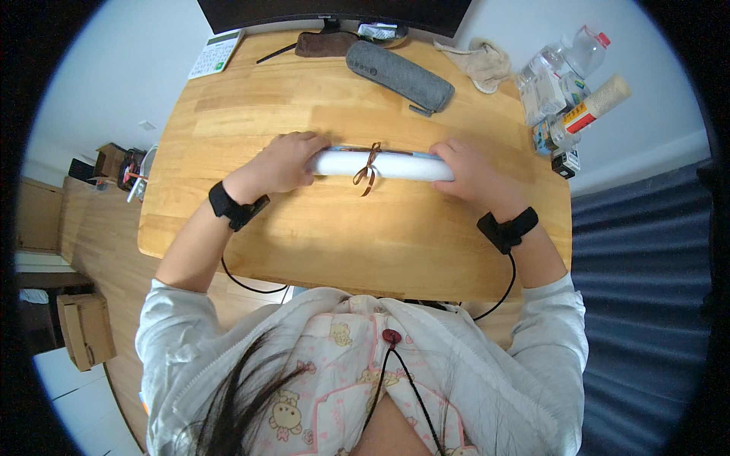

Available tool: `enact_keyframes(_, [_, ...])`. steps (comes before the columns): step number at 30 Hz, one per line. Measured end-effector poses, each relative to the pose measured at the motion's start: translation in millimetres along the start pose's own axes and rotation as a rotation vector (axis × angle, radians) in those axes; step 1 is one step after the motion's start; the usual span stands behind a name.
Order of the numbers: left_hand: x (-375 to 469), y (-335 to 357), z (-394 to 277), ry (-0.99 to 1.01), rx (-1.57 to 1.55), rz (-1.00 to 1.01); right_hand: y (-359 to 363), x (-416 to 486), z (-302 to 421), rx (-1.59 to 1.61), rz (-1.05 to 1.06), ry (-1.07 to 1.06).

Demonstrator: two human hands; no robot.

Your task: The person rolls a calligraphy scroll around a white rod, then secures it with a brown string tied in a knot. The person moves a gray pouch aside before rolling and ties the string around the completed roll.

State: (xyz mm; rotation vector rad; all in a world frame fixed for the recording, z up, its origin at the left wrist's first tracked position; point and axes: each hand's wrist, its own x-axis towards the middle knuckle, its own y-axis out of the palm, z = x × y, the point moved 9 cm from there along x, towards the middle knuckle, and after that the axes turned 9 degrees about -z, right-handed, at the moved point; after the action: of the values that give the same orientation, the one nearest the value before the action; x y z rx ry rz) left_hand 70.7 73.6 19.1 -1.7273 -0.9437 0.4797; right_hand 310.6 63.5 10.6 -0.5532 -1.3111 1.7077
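Observation:
A white roll [393, 166] with a blue strip along its far side lies crosswise over the wooden table [365, 245]. Around its middle a brown ribbon [370, 165] is tied in a bow. My left hand [288, 162] grips the roll's left end, fingers over the far side and thumb nearer me. At the right end, my right hand [473, 174] holds it between thumb and fingers. Each wrist wears a black strap with a small device and a cable. Both ends of the roll are partly hidden by the hands.
Beyond the roll lie a grey felt pencil case [399, 77], a brown pouch [325, 44] and a beige cloth [482, 62]. A calculator [217, 54] sits at the back left, under a monitor [336, 11]. Plastic bottles [587, 51], boxes and a tube-shaped container [599, 102] crowd the right edge.

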Motion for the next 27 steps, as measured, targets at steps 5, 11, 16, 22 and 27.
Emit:
enact_keyframes(5, [-8, -4, -1, 0.054, -0.068, -0.122, 3, -2, 0, 0.051, -0.050, -0.024])
enact_keyframes(11, [-17, 0, -6, 0.090, 0.032, -0.210, 1, 3, -11, 0.117, -0.037, -0.007])
enact_keyframes(16, [-16, 1, -6, 0.074, 0.008, -0.228, -30, 24, -27, 0.123, -0.172, 0.047])
enact_keyframes(22, [-17, 2, -4, 0.052, -0.027, -0.236, -49, 67, -27, -0.075, -0.260, -0.052])
enact_keyframes(27, [-17, 5, -1, 0.037, -0.014, -0.227, -34, 108, -37, -0.171, -0.242, 0.015])
